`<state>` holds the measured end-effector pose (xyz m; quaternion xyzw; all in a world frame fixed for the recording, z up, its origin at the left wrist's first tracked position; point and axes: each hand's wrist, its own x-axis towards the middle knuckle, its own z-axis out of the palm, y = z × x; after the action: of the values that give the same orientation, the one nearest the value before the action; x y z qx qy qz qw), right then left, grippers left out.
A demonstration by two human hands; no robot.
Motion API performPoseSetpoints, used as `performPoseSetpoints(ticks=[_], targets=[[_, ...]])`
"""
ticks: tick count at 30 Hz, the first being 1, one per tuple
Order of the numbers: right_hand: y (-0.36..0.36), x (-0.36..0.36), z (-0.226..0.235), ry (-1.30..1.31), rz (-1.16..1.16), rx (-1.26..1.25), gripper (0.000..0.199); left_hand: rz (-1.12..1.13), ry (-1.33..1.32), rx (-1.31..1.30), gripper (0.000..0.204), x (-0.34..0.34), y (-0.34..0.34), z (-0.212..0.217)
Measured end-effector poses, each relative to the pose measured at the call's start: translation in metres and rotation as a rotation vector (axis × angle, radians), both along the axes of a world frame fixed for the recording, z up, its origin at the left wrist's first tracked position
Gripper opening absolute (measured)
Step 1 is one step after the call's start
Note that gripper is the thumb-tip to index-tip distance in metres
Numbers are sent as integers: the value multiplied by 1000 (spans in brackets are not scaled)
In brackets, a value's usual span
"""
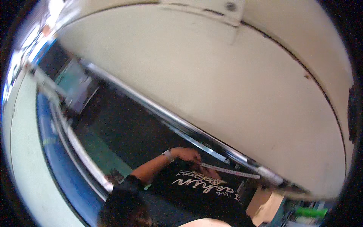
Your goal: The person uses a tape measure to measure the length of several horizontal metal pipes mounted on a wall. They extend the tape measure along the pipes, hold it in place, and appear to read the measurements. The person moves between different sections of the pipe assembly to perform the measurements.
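My left hand (188, 154), with a pale band at its wrist, is bent in front of my black printed shirt. Its fingers are closed at the near end of a white measuring tape (230, 172) with fine markings. The strip stretches to the right, below a long metal bar. Just under the tape, skin of what looks like my right hand (212, 174) shows against the shirt. Its fingers are blurred and mostly hidden, so their hold cannot be made out.
A large cream machine panel (211, 75) fills the upper right, edged by a shiny metal rail (162, 109). At left runs a blue roller or padded bar (56, 151) beside a pale green panel (22, 143). Brown cardboard (264, 206) and a green item (311, 212) lie lower right.
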<state>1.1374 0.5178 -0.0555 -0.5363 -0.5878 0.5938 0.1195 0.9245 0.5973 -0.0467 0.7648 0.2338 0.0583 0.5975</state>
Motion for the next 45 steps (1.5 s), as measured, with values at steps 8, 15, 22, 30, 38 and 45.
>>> performPoseSetpoints(ticks=[8,15,22,30,38,45], targets=[[-8,-46,-10,338,-476,202,18,-284,195,-70,20,-3,41,26],[-52,43,23,519,-1085,279,16,-232,224,-93,13,14,40,51],[-61,232,-27,751,-1675,590,13,9,338,-59,8,-8,51,73],[-5,214,6,918,-1447,483,8,184,260,295,6,61,47,79],[17,300,-24,831,-1484,514,7,233,269,292,12,76,57,73],[29,303,-27,836,-1507,466,12,308,375,415,15,24,67,77]])
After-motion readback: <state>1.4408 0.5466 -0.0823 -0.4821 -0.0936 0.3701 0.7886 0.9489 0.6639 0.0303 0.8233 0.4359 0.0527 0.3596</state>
